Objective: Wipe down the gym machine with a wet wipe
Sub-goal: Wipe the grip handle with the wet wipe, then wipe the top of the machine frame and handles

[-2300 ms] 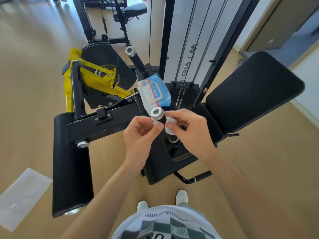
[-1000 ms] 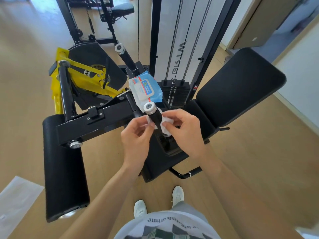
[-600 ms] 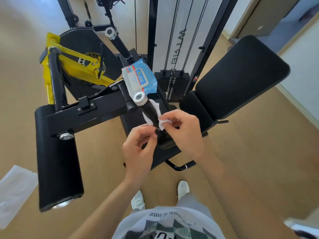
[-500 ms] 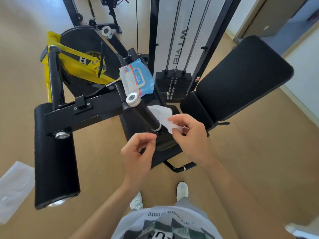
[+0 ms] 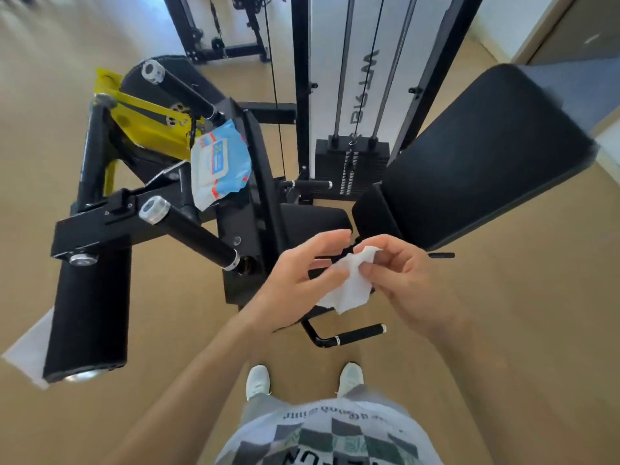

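A crumpled white wet wipe hangs between both hands, above the black seat of the gym machine. My right hand pinches its top edge. My left hand grips its left side with fingers spread. The black handle bar with a clear end cap points up-left, apart from both hands. A blue and white wipes pack lies on the machine frame behind that handle.
A black roller pad sticks out at lower left. The large black backrest is at right, the weight stack behind the seat. A low side handle sits near my white shoes. White paper lies on the wooden floor.
Both hands came off the black handle bar and moved right and toward me with the wipe. My left hand took hold of the wipe again. The view shifted right.
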The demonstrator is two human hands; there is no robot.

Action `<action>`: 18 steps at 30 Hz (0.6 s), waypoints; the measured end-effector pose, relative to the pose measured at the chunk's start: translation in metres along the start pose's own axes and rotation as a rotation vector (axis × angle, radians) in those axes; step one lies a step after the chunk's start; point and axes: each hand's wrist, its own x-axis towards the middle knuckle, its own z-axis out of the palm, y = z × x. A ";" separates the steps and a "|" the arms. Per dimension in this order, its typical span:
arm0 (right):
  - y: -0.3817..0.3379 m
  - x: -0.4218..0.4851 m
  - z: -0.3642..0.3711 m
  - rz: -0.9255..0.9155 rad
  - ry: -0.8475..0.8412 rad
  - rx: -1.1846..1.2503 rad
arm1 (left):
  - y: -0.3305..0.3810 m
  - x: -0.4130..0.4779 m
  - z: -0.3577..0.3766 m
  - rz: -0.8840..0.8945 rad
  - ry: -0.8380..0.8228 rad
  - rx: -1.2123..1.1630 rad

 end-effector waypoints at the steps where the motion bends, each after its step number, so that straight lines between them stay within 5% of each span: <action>1: -0.001 0.002 -0.010 -0.001 -0.013 0.029 | 0.005 0.006 0.006 -0.056 -0.061 -0.069; 18: 0.010 0.040 -0.051 0.168 0.089 -0.092 | 0.018 0.028 0.005 -0.265 0.261 -0.019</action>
